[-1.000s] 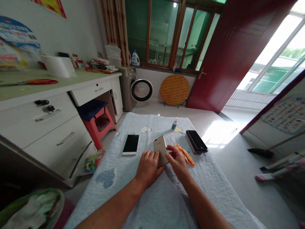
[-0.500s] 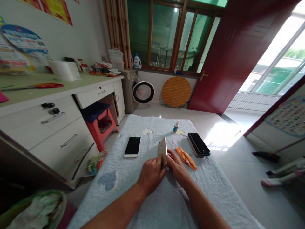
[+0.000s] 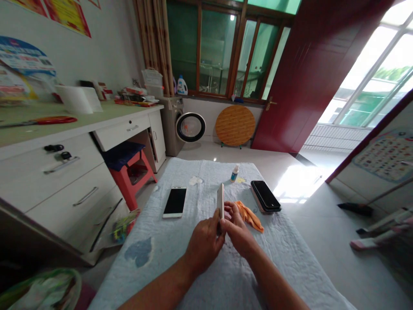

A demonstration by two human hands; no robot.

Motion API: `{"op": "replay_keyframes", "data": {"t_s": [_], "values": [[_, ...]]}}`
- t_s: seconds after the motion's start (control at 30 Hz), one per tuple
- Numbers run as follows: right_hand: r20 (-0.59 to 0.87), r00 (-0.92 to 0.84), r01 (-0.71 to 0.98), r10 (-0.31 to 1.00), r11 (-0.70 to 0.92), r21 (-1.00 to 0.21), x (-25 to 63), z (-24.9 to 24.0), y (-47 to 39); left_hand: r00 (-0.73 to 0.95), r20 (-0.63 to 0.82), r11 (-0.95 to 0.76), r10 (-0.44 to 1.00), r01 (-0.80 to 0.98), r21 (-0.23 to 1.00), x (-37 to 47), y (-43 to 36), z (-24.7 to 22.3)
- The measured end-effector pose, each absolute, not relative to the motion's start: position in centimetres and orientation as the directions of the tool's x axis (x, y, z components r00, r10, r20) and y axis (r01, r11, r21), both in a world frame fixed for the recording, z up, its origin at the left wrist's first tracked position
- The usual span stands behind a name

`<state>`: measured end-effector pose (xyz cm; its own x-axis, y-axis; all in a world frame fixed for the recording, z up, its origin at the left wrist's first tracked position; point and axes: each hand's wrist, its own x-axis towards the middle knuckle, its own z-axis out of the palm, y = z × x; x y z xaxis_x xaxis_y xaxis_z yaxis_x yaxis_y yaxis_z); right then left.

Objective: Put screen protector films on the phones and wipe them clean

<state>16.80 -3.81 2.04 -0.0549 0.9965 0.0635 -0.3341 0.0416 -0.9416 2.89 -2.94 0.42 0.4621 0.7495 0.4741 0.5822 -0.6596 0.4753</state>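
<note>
You can make out no readable text: the lettering on the wall posters (image 3: 67, 16), small bottle (image 3: 234, 175) and detergent bottle (image 3: 182, 86) is too blurred

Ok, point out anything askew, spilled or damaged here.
The round glass door of the grey-brown washing machine hangs open, where one might expect it shut. The crumpled orange cloth by the right hand looks untidy but ordinary. No spill or damage shows.

blue quilt (image 3: 199, 252): white phone (image 3: 174, 202), bottle (image 3: 234, 174), orange cloth (image 3: 250, 216), stacked phones (image 3: 266, 196)
</note>
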Motion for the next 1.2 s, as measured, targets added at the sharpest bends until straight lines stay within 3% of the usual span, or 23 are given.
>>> {"op": "replay_keyframes", "data": {"t_s": [0.17,0.37,0.63,0.73,0.83,0.9,1.0,1.2], "values": [[0.074,-0.063,-0.415,0.995,0.042,-0.909,17.1,2.4,-3.9,0.528,0.538,-0.753,0.657,0.494,0.434,2.7,-2.9,-0.1],[0.03,-0.184,-0.472,0.983,-0.061,-0.879,17.5,3.7,-4.2,0.538,0.539,-0.756,0.649,0.535,0.377,2.8,-3.0,-0.3],[0.045,-0.072,-0.421,0.996,0.01,-0.907,17.2,4.1,-4.2,0.567,0.541,-0.782,0.621,0.496,0.378,2.6,-3.0,0.9],[0.072,0.0,-0.226,0.997,0.071,-0.972,18.6,4.1,-3.8,0.586,0.536,-0.793,0.608,0.475,0.381,2.3,-2.9,1.3],[0.177,0.125,0.213,0.976,0.148,-0.966,21.3,5.5,-3.0,0.557,0.553,-0.782,0.619,0.501,0.371,1.9,-2.4,1.3],[0.27,0.204,0.507,0.941,0.134,-0.852,23.7,6.8,-2.4,0.535,0.566,-0.773,0.627,0.515,0.369,1.4,-1.9,1.2],[0.37,0.281,0.784,0.885,0.01,-0.621,27.5,8.4,-1.1,0.496,0.587,-0.756,0.64,0.543,0.365,0.7,-1.2,1.1],[0.24,0.36,0.918,0.901,-0.297,-0.263,32.9,7.9,1.0,0.439,0.611,-0.717,0.659,0.61,0.336,0.0,-0.2,0.9]]}}
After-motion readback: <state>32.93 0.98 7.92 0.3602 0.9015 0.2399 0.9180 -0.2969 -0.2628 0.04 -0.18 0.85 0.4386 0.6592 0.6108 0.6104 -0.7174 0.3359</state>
